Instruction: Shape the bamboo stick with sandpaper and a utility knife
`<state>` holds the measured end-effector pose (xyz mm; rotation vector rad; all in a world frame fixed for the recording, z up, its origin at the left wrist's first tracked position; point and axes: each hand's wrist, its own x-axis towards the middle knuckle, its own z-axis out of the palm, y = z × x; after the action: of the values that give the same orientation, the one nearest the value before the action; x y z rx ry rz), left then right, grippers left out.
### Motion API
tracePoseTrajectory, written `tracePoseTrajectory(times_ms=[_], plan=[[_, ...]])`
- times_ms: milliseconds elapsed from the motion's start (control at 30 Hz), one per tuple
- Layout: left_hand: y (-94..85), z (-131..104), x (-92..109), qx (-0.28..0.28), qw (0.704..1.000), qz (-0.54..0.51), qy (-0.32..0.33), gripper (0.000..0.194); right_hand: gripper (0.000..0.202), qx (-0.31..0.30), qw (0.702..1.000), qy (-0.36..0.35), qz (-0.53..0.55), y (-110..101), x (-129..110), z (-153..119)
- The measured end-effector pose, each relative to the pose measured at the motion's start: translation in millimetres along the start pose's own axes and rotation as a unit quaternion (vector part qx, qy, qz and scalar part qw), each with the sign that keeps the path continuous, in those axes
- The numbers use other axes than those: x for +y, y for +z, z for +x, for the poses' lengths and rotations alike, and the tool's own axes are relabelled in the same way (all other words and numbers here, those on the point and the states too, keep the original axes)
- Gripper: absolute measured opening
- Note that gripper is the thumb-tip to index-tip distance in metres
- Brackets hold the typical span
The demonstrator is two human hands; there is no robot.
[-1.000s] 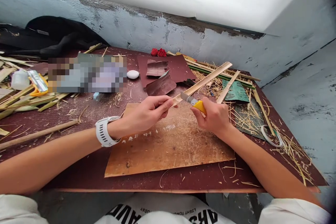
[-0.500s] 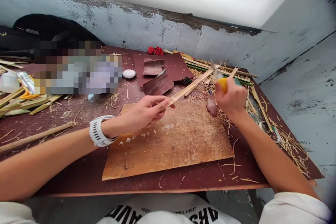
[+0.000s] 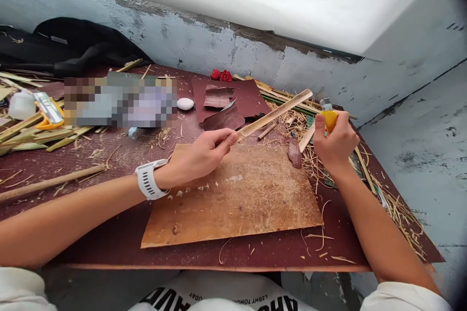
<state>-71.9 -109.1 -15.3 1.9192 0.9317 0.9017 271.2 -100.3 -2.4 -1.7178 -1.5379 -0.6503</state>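
Note:
My left hand (image 3: 204, 155), with a white watch (image 3: 149, 180) at its wrist, grips the near end of a pale wooden strip (image 3: 273, 114). The strip slants up and to the right, its rounded far end in the air. My right hand (image 3: 335, 141) is closed around the yellow handle of a cutting tool (image 3: 329, 119), whose metal part is blurred. The tool is to the right of the strip, apart from it. Below both hands lies a worn wooden board (image 3: 237, 204) on the dark red table (image 3: 182, 256).
Shavings (image 3: 314, 155) and strips cover the right side. Behind the board lie brown curved pieces (image 3: 224, 116), a white oval object (image 3: 185, 104) and red flowers (image 3: 225, 76). A yellow-handled cutter (image 3: 50, 109), a stick (image 3: 51, 183) and black cloth (image 3: 83, 41) are at left.
My right hand and the tool have moved right, away from the strip. The strip's far end is now uncovered. The view has shifted slightly.

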Motion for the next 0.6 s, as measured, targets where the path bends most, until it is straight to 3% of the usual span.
tracePoseTrajectory(times_ms=[133, 300, 433, 600], plan=[[-1.4, -1, 3, 0.018, 1.000, -0.005, 0.000, 0.028, 0.039, -0.012, 0.997, -0.016, 0.075, 0, -11, -10], [1.1, -3, 10, 0.031, 0.999, -0.032, -0.015, 0.028, 0.039, -0.090, 0.972, -0.175, 0.132, 1, -37, -37], [3.5, -5, 9, -0.013, 0.995, -0.099, -0.018, 0.030, 0.029, -0.126, 0.944, -0.259, 0.160, -2, -52, -49], [5.2, -7, 5, -0.079, 0.973, -0.217, -0.024, 0.032, 0.022, -0.130, 0.934, -0.274, 0.190, -3, -54, -54]])
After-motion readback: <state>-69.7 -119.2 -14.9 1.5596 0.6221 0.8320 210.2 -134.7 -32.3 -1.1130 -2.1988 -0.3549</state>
